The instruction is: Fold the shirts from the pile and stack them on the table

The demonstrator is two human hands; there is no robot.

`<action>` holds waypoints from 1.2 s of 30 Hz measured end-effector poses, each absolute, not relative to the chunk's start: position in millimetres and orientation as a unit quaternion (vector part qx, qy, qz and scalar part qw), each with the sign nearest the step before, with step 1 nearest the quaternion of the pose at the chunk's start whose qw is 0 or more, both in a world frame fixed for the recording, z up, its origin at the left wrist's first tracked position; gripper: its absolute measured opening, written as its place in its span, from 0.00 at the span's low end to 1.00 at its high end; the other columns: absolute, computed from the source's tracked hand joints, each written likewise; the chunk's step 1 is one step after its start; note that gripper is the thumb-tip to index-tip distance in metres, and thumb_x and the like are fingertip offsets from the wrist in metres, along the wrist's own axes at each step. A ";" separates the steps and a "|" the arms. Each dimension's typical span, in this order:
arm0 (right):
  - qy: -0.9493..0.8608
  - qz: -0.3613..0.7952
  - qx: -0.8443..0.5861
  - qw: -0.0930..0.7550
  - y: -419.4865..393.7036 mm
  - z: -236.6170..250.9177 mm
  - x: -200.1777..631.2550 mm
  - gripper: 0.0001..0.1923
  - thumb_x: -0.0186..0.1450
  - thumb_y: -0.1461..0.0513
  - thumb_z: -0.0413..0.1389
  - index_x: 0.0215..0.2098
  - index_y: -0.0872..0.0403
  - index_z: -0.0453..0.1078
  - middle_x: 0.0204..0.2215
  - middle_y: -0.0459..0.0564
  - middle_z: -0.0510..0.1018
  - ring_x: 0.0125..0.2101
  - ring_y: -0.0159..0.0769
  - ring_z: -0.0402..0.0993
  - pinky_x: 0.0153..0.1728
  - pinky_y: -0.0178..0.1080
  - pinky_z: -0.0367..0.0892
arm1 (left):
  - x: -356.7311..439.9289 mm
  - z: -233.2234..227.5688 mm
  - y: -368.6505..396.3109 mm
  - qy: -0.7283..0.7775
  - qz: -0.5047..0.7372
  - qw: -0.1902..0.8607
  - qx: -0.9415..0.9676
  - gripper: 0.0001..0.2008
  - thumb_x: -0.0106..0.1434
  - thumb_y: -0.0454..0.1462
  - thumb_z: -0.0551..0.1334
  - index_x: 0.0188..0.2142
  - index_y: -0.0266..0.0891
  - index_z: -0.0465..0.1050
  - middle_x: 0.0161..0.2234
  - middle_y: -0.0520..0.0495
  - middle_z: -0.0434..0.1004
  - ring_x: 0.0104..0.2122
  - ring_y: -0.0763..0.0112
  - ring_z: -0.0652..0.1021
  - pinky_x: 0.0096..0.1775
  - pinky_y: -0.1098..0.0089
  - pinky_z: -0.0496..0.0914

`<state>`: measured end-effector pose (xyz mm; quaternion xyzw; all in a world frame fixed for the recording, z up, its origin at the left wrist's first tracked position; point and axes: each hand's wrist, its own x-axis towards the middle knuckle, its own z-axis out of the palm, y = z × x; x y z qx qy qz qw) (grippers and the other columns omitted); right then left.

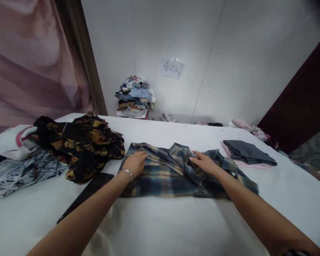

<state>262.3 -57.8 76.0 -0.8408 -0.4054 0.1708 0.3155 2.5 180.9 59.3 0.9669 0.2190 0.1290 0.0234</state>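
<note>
At far left on the white table, a pile waits unfolded: a white-and-pink garment, a zebra-print piece and a crumpled black-and-gold shirt, with a dark flat slab lying just beside it toward the near edge. At centre lies the plaid shirt, already brought into a rough rectangle but, by the look of it, only part folded: its collar and upper layers are bunched between the hands. The left hand, a bracelet at the wrist, lies flat on the shirt's left part, fingers together and pressing down. The right hand rests on the rumpled middle, fingers slightly spread on the cloth; whether it pinches a fold cannot be told. To the right, a grey garment sits neatly folded on a pink one, seemingly finished. Open white surface runs between shirt and near edge, and between shirt and folded stack. Beyond the far edge, a heap of clothes stands against the wall below a paper sign.
</note>
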 end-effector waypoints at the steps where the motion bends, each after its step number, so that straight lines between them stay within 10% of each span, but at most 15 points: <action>1: -0.418 0.181 -0.850 0.265 -46.5 77.6 263.1 0.34 0.59 0.47 0.55 0.59 0.56 0.63 0.42 0.56 0.78 0.43 0.44 0.74 0.47 0.44 0.66 | 9.7 61.0 189.1 0.228 0.101 0.003 0.968 0.19 0.59 0.30 0.54 0.49 0.40 0.72 0.54 0.42 0.71 0.52 0.59 0.72 0.52 0.62 0.67; 6: -0.493 0.254 -0.821 0.135 -11.4 82.8 268.5 0.05 0.54 0.65 0.60 0.30 0.56 0.76 0.27 0.50 0.79 0.33 0.40 0.76 0.36 0.37 0.68 | 33.0 56.6 218.2 0.240 0.035 -0.023 0.970 0.17 0.59 0.30 0.53 0.45 0.40 0.75 0.50 0.41 0.74 0.51 0.58 0.71 0.48 0.61 0.67; 9: -0.476 0.279 -0.822 0.144 3.4 102.2 294.9 0.05 0.55 0.68 0.57 0.23 0.57 0.73 0.15 0.45 0.72 0.18 0.31 0.69 0.23 0.33 0.65 | 43.0 57.6 227.7 0.243 0.024 -0.023 0.969 0.13 0.59 0.32 0.54 0.37 0.38 0.77 0.44 0.39 0.77 0.50 0.57 0.72 0.49 0.62 0.66; 20: -0.327 -0.058 -0.669 0.665 76.5 244.0 437.4 0.21 0.63 0.63 0.51 0.55 0.58 0.62 0.38 0.52 0.71 0.37 0.36 0.74 0.32 0.43 0.75 | 115.7 143.5 287.5 0.442 0.129 0.001 0.888 0.21 0.62 0.37 0.46 0.48 0.37 0.71 0.46 0.34 0.76 0.44 0.51 0.76 0.38 0.61 0.69; 29: -0.342 -0.029 -0.670 0.658 -2.1 172.3 394.5 0.26 0.57 0.59 0.58 0.54 0.53 0.66 0.36 0.49 0.74 0.39 0.39 0.74 0.38 0.47 0.76 | 81.4 128.8 276.9 0.428 0.151 0.045 0.890 0.17 0.60 0.39 0.49 0.43 0.39 0.73 0.42 0.38 0.79 0.42 0.55 0.77 0.39 0.64 0.68; 36: -0.378 -0.126 -0.693 0.600 -133.0 135.7 296.8 0.30 0.60 0.54 0.58 0.60 0.47 0.61 0.54 0.52 0.71 0.49 0.44 0.72 0.54 0.52 0.64 | 16.6 107.4 239.9 0.327 0.199 0.134 0.914 0.16 0.58 0.42 0.50 0.38 0.41 0.73 0.37 0.46 0.79 0.38 0.62 0.77 0.41 0.67 0.69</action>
